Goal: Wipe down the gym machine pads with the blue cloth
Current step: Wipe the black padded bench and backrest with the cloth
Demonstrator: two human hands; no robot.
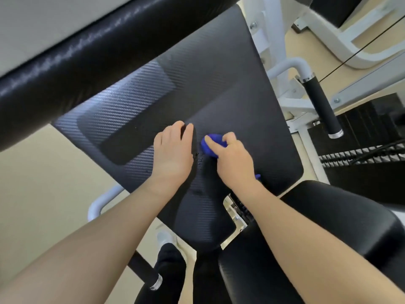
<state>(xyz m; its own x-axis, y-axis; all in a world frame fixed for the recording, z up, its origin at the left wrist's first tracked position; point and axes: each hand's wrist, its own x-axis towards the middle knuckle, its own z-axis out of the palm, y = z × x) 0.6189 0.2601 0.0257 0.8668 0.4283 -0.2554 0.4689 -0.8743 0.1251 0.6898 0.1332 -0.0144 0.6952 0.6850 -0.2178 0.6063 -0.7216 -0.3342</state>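
From my head view I am looking down at a big black pad (219, 88) with a woven texture, tilted across the middle of the picture. My left hand (173, 150) is lying flat on it, fingers straight and close together, holding nothing. Just beside it, my right hand (232, 159) is gripping the blue cloth (208, 145), fingers curled round the bunched cloth and pressing it against the pad near its middle. A small blue corner is poking out under my right wrist. My two hands are near each other but not touching, and a few wet drops are showing on the pad between them.

A thick black roller (92, 69) is crossing the top left, above the pad. A second black pad, the seat (341, 218), is sitting at the lower right, under my right forearm. To the right, a white frame (282, 69) is carrying a black handle (322, 106) with a metal end. Below, my leg (171, 266) in black and a pale shoe are standing on the beige floor (43, 194).
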